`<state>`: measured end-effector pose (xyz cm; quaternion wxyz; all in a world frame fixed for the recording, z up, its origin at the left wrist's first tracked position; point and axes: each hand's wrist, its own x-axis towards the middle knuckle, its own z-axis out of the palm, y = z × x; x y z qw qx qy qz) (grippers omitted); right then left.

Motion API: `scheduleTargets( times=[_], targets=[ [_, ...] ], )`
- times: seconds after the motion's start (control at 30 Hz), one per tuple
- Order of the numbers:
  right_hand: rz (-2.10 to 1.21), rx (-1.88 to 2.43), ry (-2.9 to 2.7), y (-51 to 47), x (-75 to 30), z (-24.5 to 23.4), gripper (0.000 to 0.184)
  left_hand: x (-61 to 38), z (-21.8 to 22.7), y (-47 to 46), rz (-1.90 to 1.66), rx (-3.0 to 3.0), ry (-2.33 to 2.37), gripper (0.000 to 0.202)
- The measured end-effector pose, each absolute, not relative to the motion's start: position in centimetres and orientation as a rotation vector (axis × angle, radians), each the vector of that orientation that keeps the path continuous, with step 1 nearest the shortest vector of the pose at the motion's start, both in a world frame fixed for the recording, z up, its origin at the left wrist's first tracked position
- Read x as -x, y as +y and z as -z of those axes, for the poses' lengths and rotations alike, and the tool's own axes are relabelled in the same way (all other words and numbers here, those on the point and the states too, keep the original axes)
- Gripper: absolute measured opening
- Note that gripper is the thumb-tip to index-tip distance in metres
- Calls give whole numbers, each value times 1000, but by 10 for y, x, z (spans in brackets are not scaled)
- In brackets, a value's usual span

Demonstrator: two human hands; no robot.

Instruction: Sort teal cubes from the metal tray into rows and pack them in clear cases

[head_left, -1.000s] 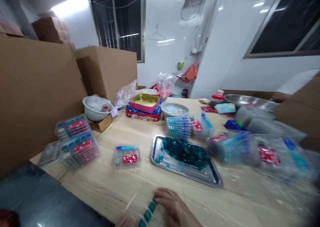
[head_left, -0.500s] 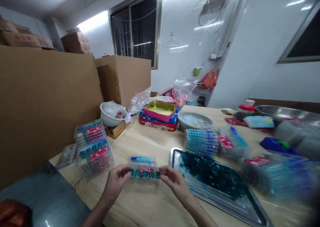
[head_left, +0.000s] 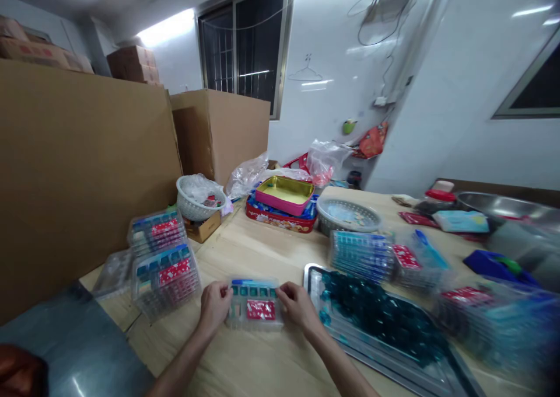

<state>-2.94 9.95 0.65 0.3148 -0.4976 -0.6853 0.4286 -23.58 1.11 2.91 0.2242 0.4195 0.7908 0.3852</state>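
In front of me a clear plastic tray (head_left: 256, 324) lies on the table, its top face toward me. It holds a row of teal-green pieces (head_left: 256, 292), a blue pen-like stick (head_left: 248, 282) along the far edge and a red packet with white marks (head_left: 261, 309). My left hand (head_left: 216, 305) pinches the tray's left edge between thumb and fingers. On the opposite edge my right hand (head_left: 296, 305) has the same kind of pinch. Right of that hand is a metal tray (head_left: 363, 350) bearing a heap of dark teal pieces (head_left: 385, 315).
Stacks of filled plastic trays (head_left: 164, 274) stand at the left. Stacked clear trays (head_left: 361, 254) and more filled ones (head_left: 494, 309) are at the right. Farther back are a pink tin (head_left: 284, 194), a grey basket (head_left: 347, 215) and a white basket (head_left: 196, 207). Tall cardboard (head_left: 87, 169) borders the left.
The plastic tray has tipped so its top face with the red packet now shows fully. Both hands keep hold of its edges. The view has shifted slightly.
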Motion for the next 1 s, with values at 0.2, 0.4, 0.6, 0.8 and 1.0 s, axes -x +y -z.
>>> scheduleTargets(
  times=[0.2,0.4,0.6,0.8,1.0],
  targets=[
    [-1231,1097,-1755,90,34,-22,31,233,-32,4,-1149,-1109,2166,32],
    [-1433,1174,-1472,89,36,-15,43,227,-36,0,-1325,-988,2126,25],
    [-1690,991,-1410,85,53,-62,41,236,-86,-29,-1558,-825,1975,27],
    [-1726,677,-1546,81,163,-121,36,314,-129,-72,-1843,-702,2075,46],
    [-1560,756,-1655,83,261,-118,25,395,-108,-80,-1670,-681,2542,44]
  ],
)
